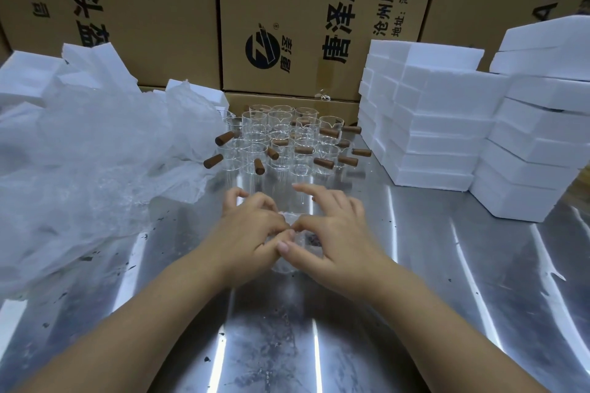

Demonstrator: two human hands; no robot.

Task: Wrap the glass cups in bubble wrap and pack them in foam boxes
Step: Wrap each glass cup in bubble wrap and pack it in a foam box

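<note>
Both my hands meet at the middle of the steel table over a small clear bundle (295,241), a glass cup partly covered in bubble wrap. My left hand (252,226) curls its fingers round the bundle's left side. My right hand (332,233) pinches the wrap with thumb and forefinger, its other fingers spread. Most of the cup is hidden by my hands. Behind them stand several bare glass cups with brown wooden handles (281,140). White foam boxes (437,128) are stacked at the right.
A big heap of bubble wrap (89,163) fills the left side, with foam pieces (35,76) behind it. More foam boxes (539,137) stand at the far right. Printed cardboard cartons (287,19) wall off the back. The steel table (303,344) shows dark specks.
</note>
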